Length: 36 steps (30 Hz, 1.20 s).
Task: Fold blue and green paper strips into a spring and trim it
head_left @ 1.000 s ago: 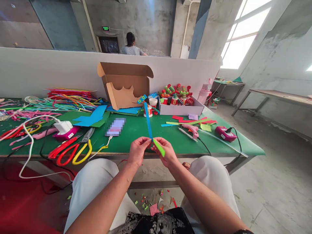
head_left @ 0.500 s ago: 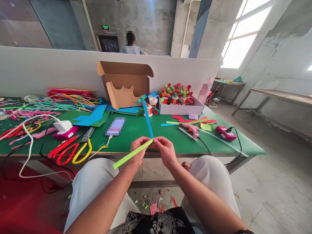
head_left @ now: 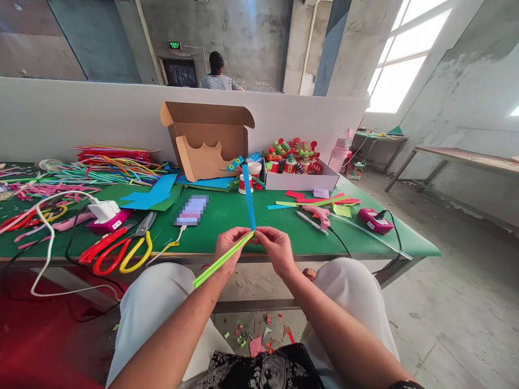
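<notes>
Above the table's front edge, my left hand (head_left: 229, 248) and my right hand (head_left: 277, 249) meet fingertip to fingertip. They pinch a light green paper strip (head_left: 219, 263) and a blue paper strip (head_left: 249, 202) where the two join at an angle. From the fingers the green strip runs down to the left over my left wrist, with a crease along it. The blue one stands up and away from me. Its far end overlaps the view of a red and white paper cup (head_left: 243, 187). Fingers partly hide the joint.
Left on the green table (head_left: 219, 227) lie scissors (head_left: 121, 246), a phone (head_left: 192, 209), blue paper (head_left: 151, 193) and pipe cleaners (head_left: 117, 165). To the right are a pink glue gun (head_left: 319, 215), paper strips and a purple adapter (head_left: 376, 221). Behind stand a cardboard box (head_left: 213, 127) and a white box (head_left: 300, 181) of figures.
The blue strip has swung slightly right and stands more upright. The green strip's free end has dipped a little and shifted right. Both hands keep their pinch in nearly the same place.
</notes>
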{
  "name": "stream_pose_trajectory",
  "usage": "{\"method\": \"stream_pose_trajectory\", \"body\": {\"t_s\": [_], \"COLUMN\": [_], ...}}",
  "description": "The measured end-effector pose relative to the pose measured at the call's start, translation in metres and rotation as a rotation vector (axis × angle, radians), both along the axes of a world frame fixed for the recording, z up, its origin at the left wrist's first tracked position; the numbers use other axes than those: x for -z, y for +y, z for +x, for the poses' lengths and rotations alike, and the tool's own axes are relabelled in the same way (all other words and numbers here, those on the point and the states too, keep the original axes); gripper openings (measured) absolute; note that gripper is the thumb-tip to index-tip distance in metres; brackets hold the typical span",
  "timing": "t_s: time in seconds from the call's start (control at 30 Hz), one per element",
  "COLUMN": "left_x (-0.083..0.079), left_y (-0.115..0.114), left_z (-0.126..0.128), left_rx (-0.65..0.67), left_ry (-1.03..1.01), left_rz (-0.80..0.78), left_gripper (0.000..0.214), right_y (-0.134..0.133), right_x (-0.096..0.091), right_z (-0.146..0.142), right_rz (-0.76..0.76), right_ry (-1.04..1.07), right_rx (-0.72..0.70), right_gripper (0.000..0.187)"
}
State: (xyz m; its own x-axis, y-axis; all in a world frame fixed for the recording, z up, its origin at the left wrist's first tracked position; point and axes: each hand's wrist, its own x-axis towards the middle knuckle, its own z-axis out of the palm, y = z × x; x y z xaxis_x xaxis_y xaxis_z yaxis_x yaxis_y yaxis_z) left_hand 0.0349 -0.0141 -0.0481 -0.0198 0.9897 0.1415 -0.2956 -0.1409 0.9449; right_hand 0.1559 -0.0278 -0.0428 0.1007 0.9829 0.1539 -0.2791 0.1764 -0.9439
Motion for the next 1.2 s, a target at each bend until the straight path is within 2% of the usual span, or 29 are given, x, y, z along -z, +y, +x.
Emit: {"method": "stream_pose_trajectory", "body": {"t_s": [0.2, 0.37, 0.53, 0.63, 0.87, 1.2], "left_x": [0.0, 0.004, 0.0, -0.002, -0.001, -0.001], "left_y": [-0.003, -0.001, 0.003, 0.005, 0.003, 0.002], "left_z": [0.004, 0.005, -0.006, -0.011, -0.006, -0.005], "left_rx": [0.125, 0.057, 0.018, 0.026, 0.102, 0.037], "left_ry": [-0.096, -0.107, 0.16, 0.277, 0.054, 0.07], "left_rz": [0.009, 0.001, 0.072, 0.085, -0.029, -0.002], "left_gripper": [0.029, 0.024, 0.022, 0.02, 0.029, 0.028], "right_y": [0.0, -0.003, 0.0, 0.003, -0.001, -0.003], "right_x": [0.0, 0.003, 0.002, 0.001, 0.001, 0.002], "right_z": [-0.001, -0.006, 0.0, 0.004, -0.003, -0.005], "right_rz": [0.042, 0.033, -0.024, -0.049, -0.116, -0.141], "right_ry": [-0.02, 0.016, 0.007, -0.01, 0.131, 0.142], "right_rx": [0.116, 0.058, -0.045, -0.053, -0.007, -0.047], "right_gripper": [0.018, 0.02, 0.023, 0.026, 0.027, 0.03]}}
